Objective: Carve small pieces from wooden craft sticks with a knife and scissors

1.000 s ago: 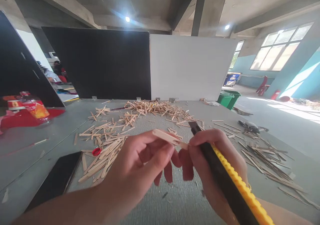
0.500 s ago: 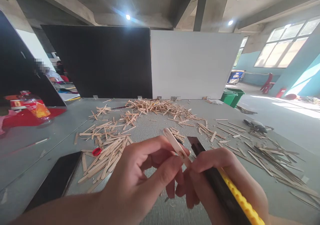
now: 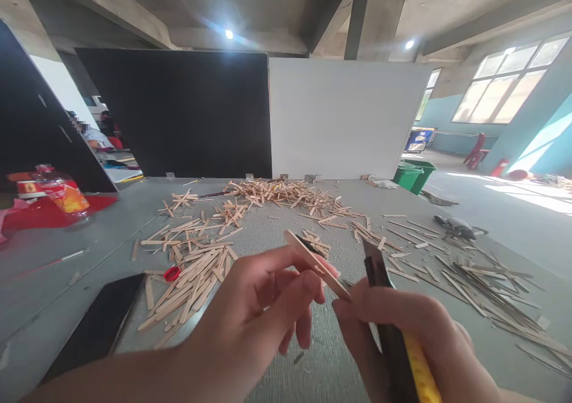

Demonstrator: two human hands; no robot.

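A wooden craft stick [image 3: 329, 279] is pinched near its middle by the thumb and fingers of my left hand [image 3: 259, 310]. It slants down to the right, and a dark mark shows beside the thumb. My right hand [image 3: 415, 316] is wrapped round a black and yellow utility knife [image 3: 391, 337], its blade pointing up and away from the stick. The right thumb and forefinger are at the stick's lower end. Loose craft sticks [image 3: 196, 278] lie heaped to the left of my hands, with a red bottle cap [image 3: 172, 273] on them.
More sticks [image 3: 281, 192] are piled in front of the upright black and white boards [image 3: 348, 117]. A black phone-like slab [image 3: 96, 322] lies at left, near a drink bottle [image 3: 67, 194]. Thin strips [image 3: 496, 295] are scattered at right, and green bins [image 3: 409, 176] stand beyond the table.
The utility knife has moved right, away from the stick, and its blade stands more upright. The stick has tilted flatter, and more of its lower end shows between my hands.
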